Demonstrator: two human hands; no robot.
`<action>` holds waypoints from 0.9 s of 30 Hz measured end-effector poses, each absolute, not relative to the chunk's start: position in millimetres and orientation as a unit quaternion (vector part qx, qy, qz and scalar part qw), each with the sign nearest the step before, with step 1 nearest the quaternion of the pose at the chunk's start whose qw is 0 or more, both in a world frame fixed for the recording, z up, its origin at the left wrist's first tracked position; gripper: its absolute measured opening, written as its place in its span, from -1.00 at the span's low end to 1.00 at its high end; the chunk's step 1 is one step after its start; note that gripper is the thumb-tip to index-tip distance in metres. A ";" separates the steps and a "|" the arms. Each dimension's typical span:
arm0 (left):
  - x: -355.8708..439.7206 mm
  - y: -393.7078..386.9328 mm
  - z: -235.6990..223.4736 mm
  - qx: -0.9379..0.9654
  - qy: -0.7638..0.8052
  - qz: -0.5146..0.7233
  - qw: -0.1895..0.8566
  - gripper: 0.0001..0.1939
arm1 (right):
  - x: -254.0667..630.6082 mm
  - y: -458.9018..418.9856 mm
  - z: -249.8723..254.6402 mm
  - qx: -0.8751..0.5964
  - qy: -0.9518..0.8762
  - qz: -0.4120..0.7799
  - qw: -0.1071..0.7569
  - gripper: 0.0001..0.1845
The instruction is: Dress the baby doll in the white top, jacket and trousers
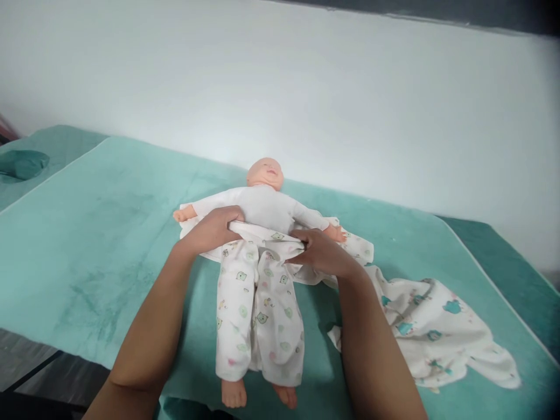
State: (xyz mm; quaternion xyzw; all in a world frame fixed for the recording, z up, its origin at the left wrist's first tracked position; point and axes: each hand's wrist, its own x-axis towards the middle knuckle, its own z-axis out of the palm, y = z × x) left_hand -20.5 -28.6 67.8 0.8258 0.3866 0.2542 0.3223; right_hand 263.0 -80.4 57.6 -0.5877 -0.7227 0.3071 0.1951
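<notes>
A baby doll [265,201] lies on its back with its head toward the wall and its bare feet toward me. White printed pants [238,303] cover its legs, and a plain white top is on its torso. My left hand [217,227] grips the pants' waistband at the doll's hip on the left. On the other side, my right hand [321,251] pinches the same waistband, which is stretched across the belly between both hands. A printed white garment [359,245] is spread under the doll's arms and back, mostly hidden by it.
A crumpled white garment with teal prints [437,332] lies on the right. Everything rests on a table with a light teal cover [109,233]. Behind it stands a white wall [280,87]. At the far left is a dark teal cloth bundle [24,164].
</notes>
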 end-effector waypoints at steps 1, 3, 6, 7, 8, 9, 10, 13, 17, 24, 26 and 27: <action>-18.2 -28.4 65.1 0.827 0.387 0.268 0.307 -0.85 | 264.2 -80.5 56.3 -0.579 -0.725 0.321 0.192 -0.75; -13.0 -27.3 55.0 0.836 0.389 0.299 0.245 -0.86 | 264.5 -83.4 51.1 -0.567 -0.724 0.333 0.208 -0.77; -4.1 -29.7 30.9 0.828 0.417 0.359 0.107 -0.87 | 255.3 -98.4 34.7 -0.576 -0.696 0.314 0.291 -0.80; -1.6 -32.8 22.4 0.812 0.438 0.378 0.071 -0.87 | 249.4 -105.9 27.2 -0.585 -0.683 0.297 0.321 -0.79; 0.2 -37.1 14.6 0.792 0.464 0.395 0.047 -0.87 | 242.6 -113.9 19.2 -0.599 -0.668 0.270 0.349 -0.79; 1.2 -42.3 7.8 0.769 0.489 0.410 0.036 -0.88 | 235.6 -121.7 11.4 -0.616 -0.655 0.234 0.370 -0.78; 1.3 -48.1 2.4 0.750 0.510 0.420 0.037 -0.89 | 228.9 -128.7 4.2 -0.628 -0.648 0.195 0.385 -0.80; -3.4 -66.0 -6.4 0.725 0.525 0.438 0.080 -0.90 | 217.3 -142.2 -7.9 -0.630 -0.641 0.157 0.410 -0.96; -13.7 -85.8 -9.9 0.720 0.495 0.458 0.164 -0.93 | 224.6 -150.6 0.2 -0.579 -0.649 0.290 0.398 -0.69; -22.2 -106.0 -15.0 0.743 0.464 0.443 0.191 -0.95 | 228.9 -168.5 12.4 -0.590 -0.686 0.308 0.292 -0.57; -22.5 -108.2 -16.9 0.757 0.479 0.416 0.155 -0.98 | 221.8 -171.7 7.3 -0.600 -0.695 0.248 0.310 -0.65; -22.2 -109.1 -18.4 0.762 0.490 0.402 0.133 -0.99 | 217.7 -173.2 4.1 -0.601 -0.698 0.215 0.325 -0.67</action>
